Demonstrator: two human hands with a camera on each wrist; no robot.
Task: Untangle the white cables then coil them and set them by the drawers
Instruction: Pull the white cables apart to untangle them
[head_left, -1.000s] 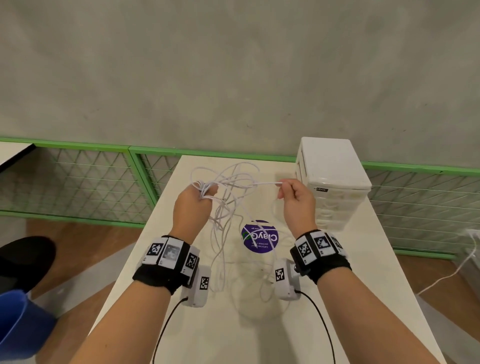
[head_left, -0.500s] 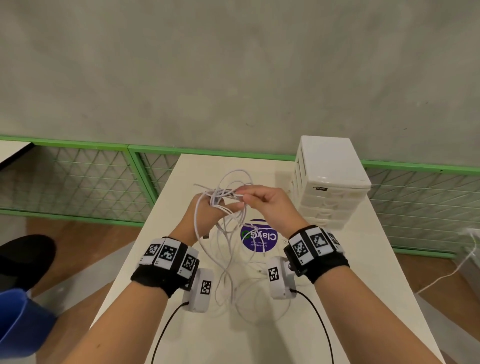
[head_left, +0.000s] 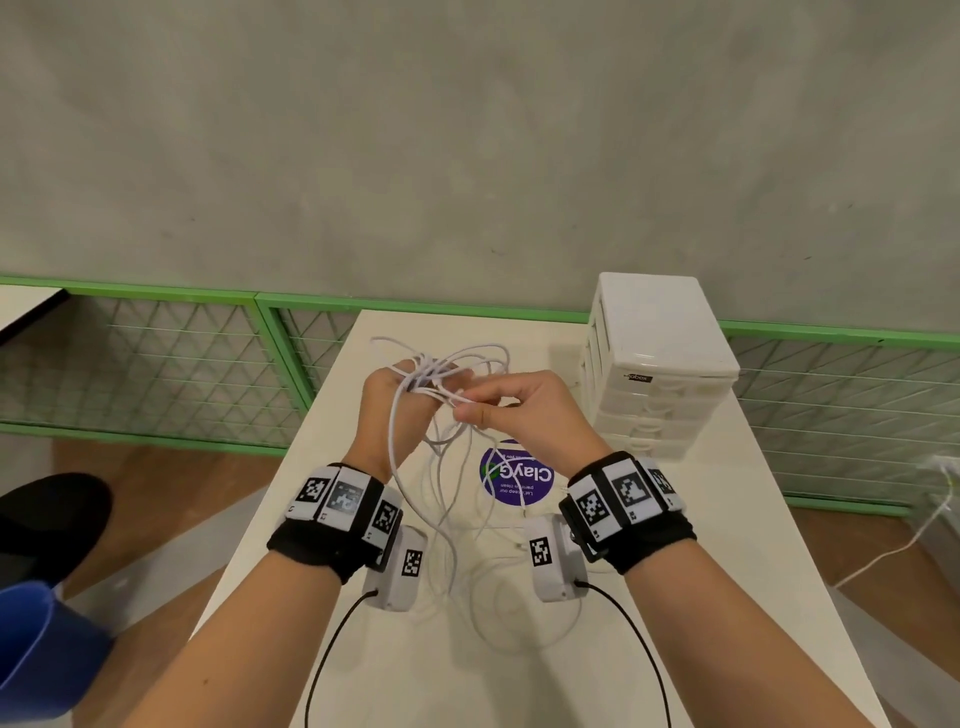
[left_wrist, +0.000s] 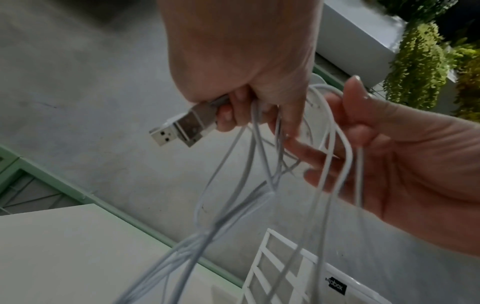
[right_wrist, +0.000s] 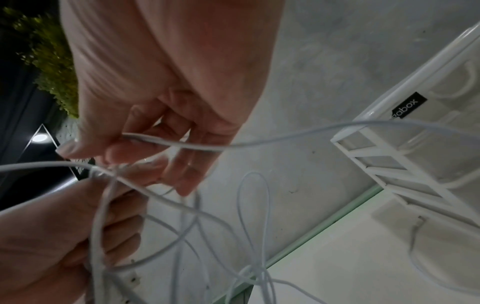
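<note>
Grey wall (head_left: 467, 130) fills the background, and a green mesh fence (head_left: 156, 364) runs along its foot, behind a white counter (head_left: 727, 545). Far to the left of the hands, a blue bin (head_left: 36, 649) stands on the wooden floor.

Above the counter, the left hand (head_left: 387, 410) is raised with its fingers curled round a bundle of the white cables (head_left: 447, 499). In the left wrist view two USB plugs (left_wrist: 182, 126) stick out of this fist, and several strands hang down from it toward the counter. Some loops rise over the fist, and the rest lies in loose turns on the counter, below and between the two wrists.

Just to the right of the left hand, nearly touching it, is the right hand (head_left: 524, 410). Its thumb and fingers pinch one strand close to the bundle. In the right wrist view this strand goes out of the fingers (right_wrist: 145, 150) to the right, in front of the drawers (head_left: 660, 364). Under the right hand, a round purple sticker (head_left: 519, 480) is on the counter, with strands lying across it.

The white drawers stand on the counter to the right of the right hand, near but apart from it. Further right, on the floor, a separate white cord (head_left: 893, 545) runs away from the fence.
</note>
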